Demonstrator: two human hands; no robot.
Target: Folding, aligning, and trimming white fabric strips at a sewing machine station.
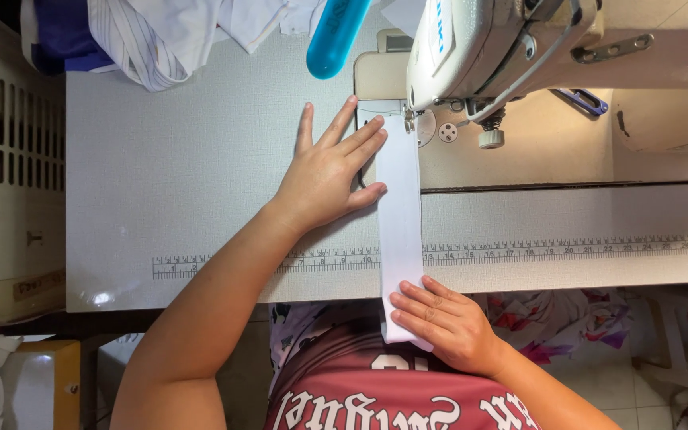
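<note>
the tabletop (201,159) carries the sewing machine (519,48), and a long white fabric strip (399,207) runs from under its needle, over the printed ruler (519,248), down to my lap. my left hand (328,171) lies flat, fingers spread and released, touching the strip's left edge. my right hand (443,322) pinches the strip's near end. if my right pulls unevenly, i think the strip could skew. the slatted crate (9,135) at left: contents hidden.

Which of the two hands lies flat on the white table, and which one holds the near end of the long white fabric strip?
The left hand lies flat beside the long white fabric strip; the right hand grips its near end.
</note>
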